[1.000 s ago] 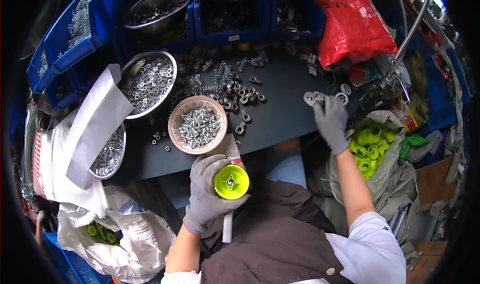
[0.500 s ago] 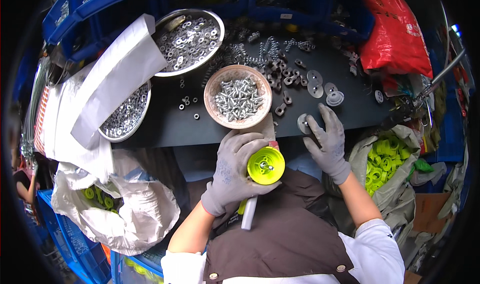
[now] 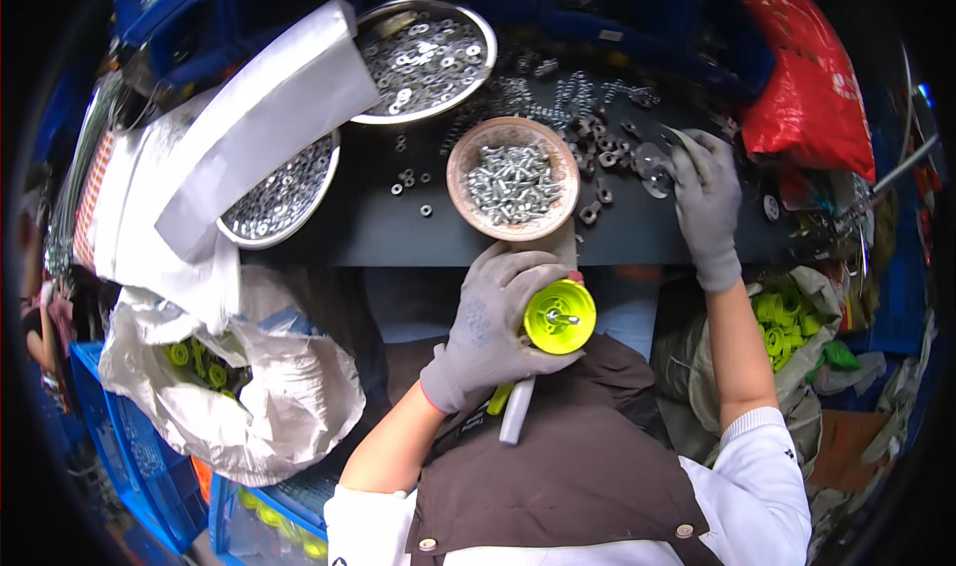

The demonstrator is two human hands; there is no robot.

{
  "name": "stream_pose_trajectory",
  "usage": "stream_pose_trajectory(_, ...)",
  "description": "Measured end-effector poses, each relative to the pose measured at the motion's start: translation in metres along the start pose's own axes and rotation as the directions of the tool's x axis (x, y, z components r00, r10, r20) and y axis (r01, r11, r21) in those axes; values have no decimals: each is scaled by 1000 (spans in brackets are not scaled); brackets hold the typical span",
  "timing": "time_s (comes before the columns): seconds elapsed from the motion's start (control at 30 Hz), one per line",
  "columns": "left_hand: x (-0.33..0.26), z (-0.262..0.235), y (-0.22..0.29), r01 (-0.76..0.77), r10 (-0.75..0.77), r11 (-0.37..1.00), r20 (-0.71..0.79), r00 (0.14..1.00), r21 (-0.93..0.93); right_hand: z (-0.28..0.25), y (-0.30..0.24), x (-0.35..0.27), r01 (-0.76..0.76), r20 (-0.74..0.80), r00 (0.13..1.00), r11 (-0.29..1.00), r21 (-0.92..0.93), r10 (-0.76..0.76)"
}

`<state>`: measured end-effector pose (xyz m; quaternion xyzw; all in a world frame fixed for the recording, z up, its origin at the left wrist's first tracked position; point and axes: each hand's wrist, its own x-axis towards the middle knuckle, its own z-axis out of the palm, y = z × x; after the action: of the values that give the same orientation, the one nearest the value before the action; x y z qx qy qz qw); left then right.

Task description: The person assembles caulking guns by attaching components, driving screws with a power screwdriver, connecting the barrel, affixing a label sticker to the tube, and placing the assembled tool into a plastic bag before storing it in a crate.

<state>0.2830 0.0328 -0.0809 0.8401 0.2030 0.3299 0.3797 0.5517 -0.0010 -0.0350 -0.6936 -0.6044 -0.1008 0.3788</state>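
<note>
My left hand (image 3: 493,332), in a grey glove, is wrapped round a yellow-green plastic cup-shaped part (image 3: 545,335). Its open face is turned up, and a metal bolt (image 3: 561,318) stands in its middle. Below that hand, a pale grey bar (image 3: 516,413) sticks out beside a yellow-green strip (image 3: 500,399). My right hand (image 3: 709,193), gloved too, reaches over the far right of the dark table, fingers bent together. A thin metal disc, seen nearly edge-on (image 3: 677,138), appears at its fingertips, slightly blurred. Flat metal discs (image 3: 653,158) lie just left of those fingers.
A bowl of screws (image 3: 513,229) stands beyond my left hand. Steel basins of washers (image 3: 484,78) and nuts (image 3: 324,193) are left, partly under white sheeting (image 3: 269,118). Springs (image 3: 576,90) and metal brackets (image 3: 590,214) lie behind. Sacks of yellow-green parts flank me; a red bag (image 3: 812,118) is far right.
My right hand has moved away from the table's front edge to the discs farther back; the disc by its fingers has left that edge. My left hand keeps its hold. The view has shifted slightly.
</note>
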Motion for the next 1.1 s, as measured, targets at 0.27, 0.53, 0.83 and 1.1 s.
stream_pose_trajectory(0.27, -4, 3, -5, 6, -10, 997, -53, 999, -81, -32, -86, -33, 327, 440, 725, 827, 457, -530)
stream_pose_trajectory(0.53, 0, 7, -8, -27, 22, 997, -78, 997, -72, -8, -78, -52, 401, 477, 688, 834, 378, -547)
stream_pose_trajectory(0.83, 3, -42, 19, 168, -147, 967, 118, 982, -193, -118, 42, -67, -28, -366, 859, 682, -730, -357)
stream_pose_trajectory(1.1, 87, -36, -17, 113, -54, 875, -136, 989, 471, -132, 247, -178, -517, -345, 798, 856, 31, 494)
